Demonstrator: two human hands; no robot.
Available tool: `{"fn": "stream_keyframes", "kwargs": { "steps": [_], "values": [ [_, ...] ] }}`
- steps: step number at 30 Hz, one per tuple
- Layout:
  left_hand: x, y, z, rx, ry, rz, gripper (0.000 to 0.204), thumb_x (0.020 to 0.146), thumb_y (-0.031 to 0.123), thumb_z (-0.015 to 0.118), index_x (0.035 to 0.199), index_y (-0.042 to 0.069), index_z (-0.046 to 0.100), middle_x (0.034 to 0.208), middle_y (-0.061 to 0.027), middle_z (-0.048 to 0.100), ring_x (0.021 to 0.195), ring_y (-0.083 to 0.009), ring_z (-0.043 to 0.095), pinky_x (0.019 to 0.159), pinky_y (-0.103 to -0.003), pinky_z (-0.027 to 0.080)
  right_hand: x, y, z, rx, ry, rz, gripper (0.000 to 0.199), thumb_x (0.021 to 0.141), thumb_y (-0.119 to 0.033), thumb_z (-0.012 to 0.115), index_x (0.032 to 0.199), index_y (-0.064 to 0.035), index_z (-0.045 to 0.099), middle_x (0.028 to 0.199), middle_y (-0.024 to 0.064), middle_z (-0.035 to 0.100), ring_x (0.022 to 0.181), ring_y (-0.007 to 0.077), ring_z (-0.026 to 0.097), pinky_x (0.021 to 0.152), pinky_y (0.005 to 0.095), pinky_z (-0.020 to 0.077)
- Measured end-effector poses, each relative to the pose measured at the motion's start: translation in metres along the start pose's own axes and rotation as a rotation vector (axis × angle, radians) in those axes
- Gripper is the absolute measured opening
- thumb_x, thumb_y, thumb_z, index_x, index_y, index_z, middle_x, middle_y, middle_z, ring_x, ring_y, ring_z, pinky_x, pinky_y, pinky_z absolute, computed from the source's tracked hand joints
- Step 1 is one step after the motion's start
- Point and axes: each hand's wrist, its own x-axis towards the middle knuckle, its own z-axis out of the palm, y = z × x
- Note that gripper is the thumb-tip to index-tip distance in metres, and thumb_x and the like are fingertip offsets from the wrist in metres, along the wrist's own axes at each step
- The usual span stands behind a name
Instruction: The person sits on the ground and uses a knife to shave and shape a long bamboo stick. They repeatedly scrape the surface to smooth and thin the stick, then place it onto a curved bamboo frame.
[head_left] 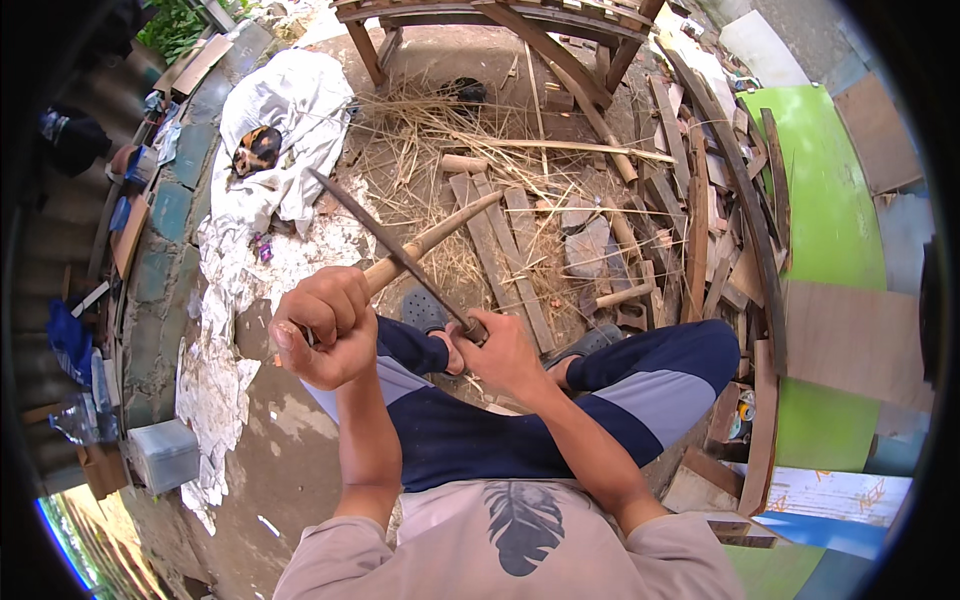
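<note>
My left hand [325, 325] is closed round the near end of a pale, tapered wooden stick, perhaps bamboo [440, 233]. The stick slants away up and to the right, its thin end over the littered ground. In my right hand [500, 352] is the handle of a long, dark knife [352, 208]. Its narrow blade points up and left, crossing over the stick just beyond my left fist. Whether the edge touches the wood, I cannot tell. Between my bent knees, the shoes [425, 310] rest on the ground.
Straw-like shavings and split strips [410, 135] litter the ground ahead, below a wooden bench [500, 15]. Planks and scrap wood [695, 200] are heaped at right beside a green panel [820, 190]. A calico cat [257, 150] lies on white cloth [300, 85] at left.
</note>
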Motion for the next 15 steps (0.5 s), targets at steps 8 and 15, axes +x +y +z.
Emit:
{"fn": "stream_keyframes", "kwargs": {
  "steps": [8,15],
  "values": [
    [-0.007,0.004,0.0,0.028,-0.031,0.015,0.047,0.097,0.039,0.045,0.057,0.017,0.033,0.046,0.005,0.03,0.037,-0.0083,0.023,0.038,-0.027,0.019,-0.009,-0.007,0.0,-0.081,-0.026,-0.122,0.023,0.079,-0.024,0.071,0.084,-0.0017,0.068,0.068,0.0236,0.064,0.069,0.0431,0.065,0.062,0.0469,0.0513],
    [-0.014,0.01,-0.007,-0.014,-0.053,0.03,0.046,0.096,0.035,0.047,0.057,0.015,0.033,0.044,0.0033,0.03,0.035,-0.0096,0.025,0.038,-0.027,0.02,-0.005,0.011,-0.002,-0.136,0.006,-0.095,0.022,0.077,-0.023,0.071,0.086,-0.003,0.068,0.067,0.0218,0.064,0.068,0.0428,0.064,0.063,0.0468,0.0519]
  ]
}}
